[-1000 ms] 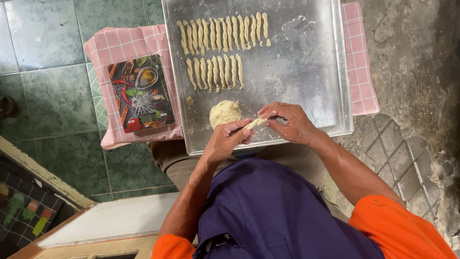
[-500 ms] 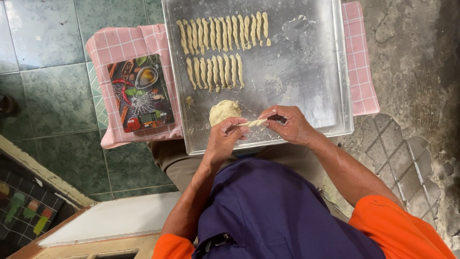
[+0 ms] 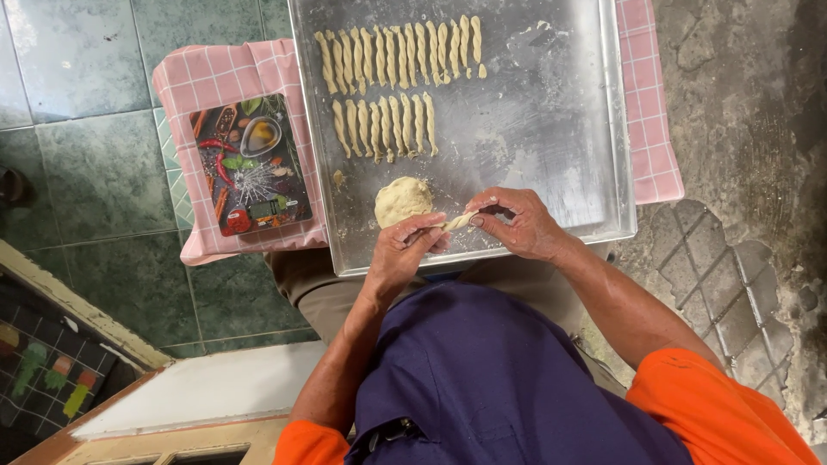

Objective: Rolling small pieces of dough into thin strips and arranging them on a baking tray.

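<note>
My left hand point(image 3: 407, 250) and my right hand point(image 3: 519, 223) pinch the two ends of a short twisted strip of pale dough point(image 3: 459, 221), just above the near edge of a large metal tray point(image 3: 551, 129). A round lump of dough point(image 3: 402, 200) sits on the tray right beside my left fingers. Two rows of several finished dough twists point(image 3: 392, 58) lie at the tray's far left part.
The tray rests on a pink checked cloth point(image 3: 224, 77). A flat kitchen scale printed with spices point(image 3: 250, 165) lies on the cloth left of the tray. Green floor tiles point(image 3: 86, 129) lie to the left, rough grey concrete point(image 3: 741, 103) to the right.
My hands stay in nearly the same place over the tray's near edge, and the fingers have shifted slightly along the dough strip. Everything else is unchanged.
</note>
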